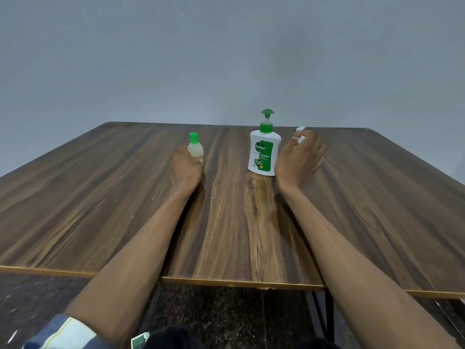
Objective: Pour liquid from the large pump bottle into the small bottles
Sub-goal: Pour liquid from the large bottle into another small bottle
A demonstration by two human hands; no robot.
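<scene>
Head view: two bare forearms reach across a wood-grain table (100,197) from the bottom of the frame. Left of centre, the left hand (185,164) wraps a small green-capped bottle (195,147) standing upright. At centre, a white Dettol pump bottle (263,152) stands untouched. Just right of it, the right hand (300,157) curls round a small white bottle (301,133), mostly hidden.

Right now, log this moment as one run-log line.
left hand: holding capped small bottle on table | right hand: around small white item | pump bottle: upright, untouched
</scene>
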